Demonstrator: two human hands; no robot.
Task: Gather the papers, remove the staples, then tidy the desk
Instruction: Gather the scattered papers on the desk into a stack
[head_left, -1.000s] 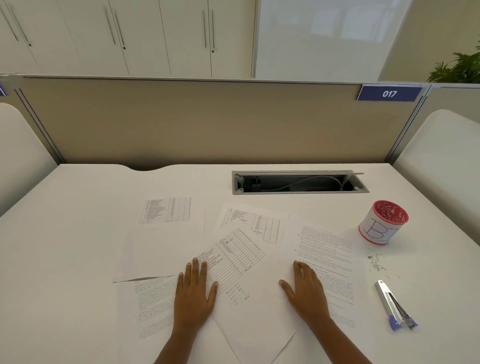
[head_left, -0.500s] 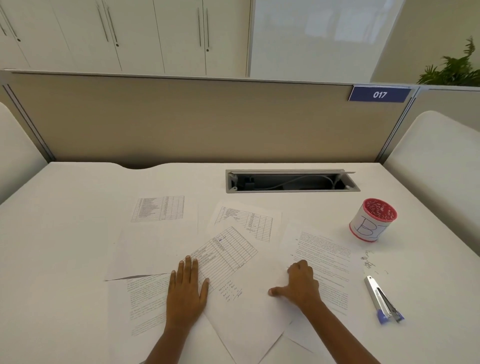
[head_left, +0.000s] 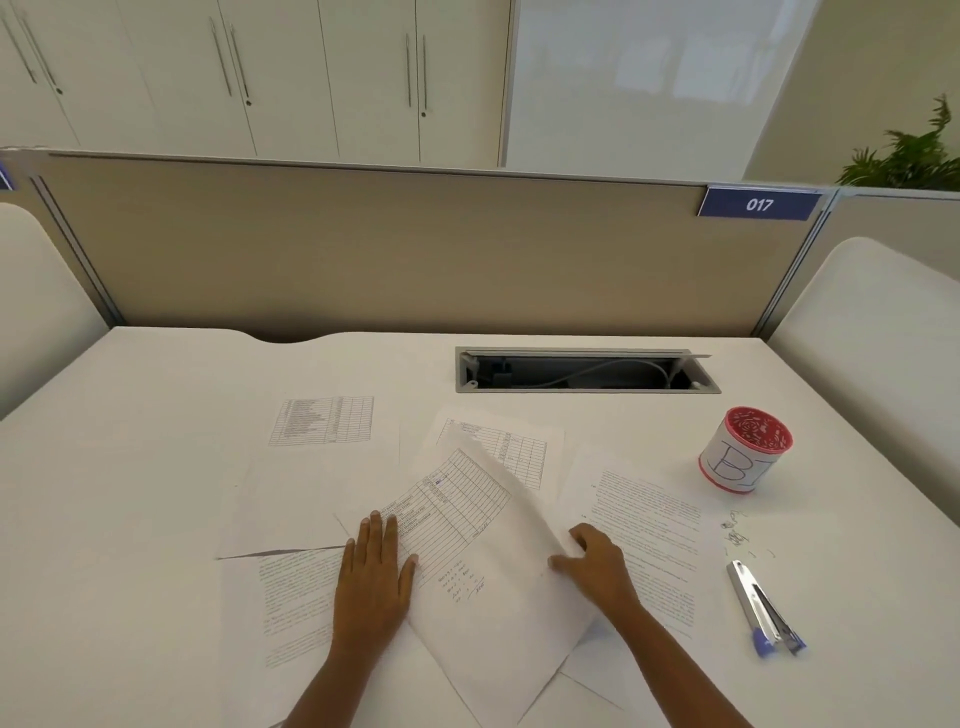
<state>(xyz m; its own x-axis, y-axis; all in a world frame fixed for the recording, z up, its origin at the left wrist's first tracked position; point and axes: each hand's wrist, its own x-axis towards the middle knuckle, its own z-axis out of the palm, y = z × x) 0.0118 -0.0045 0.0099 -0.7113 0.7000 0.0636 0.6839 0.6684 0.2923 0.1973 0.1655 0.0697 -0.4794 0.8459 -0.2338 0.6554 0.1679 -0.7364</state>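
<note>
Gridded sheet (head_left: 483, 597): edge gripped and raised by right hand (head_left: 597, 569) for gathering, anchored under flat, straight-fingered left hand (head_left: 371, 579)

Left hand (head_left: 375, 574) lies flat, fingers straight toward 12 o'clock, while right hand (head_left: 597, 566), at its 3 o'clock, curls, pinching a sheet (head_left: 493, 623).

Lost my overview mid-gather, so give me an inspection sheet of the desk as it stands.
Surface: white desk, papers across its middle.
Job's things: papers spread and overlapping, gridded sheet on top; staple tool and loose staples at right.
Clutter: red cup marked B.
Hands: left hand flat on the papers; right hand pinches the gridded sheet's raised edge.
Cables: grey cable inside the open hatch.
Surroundings: divider tagged 017, cabinets, plant.
</note>
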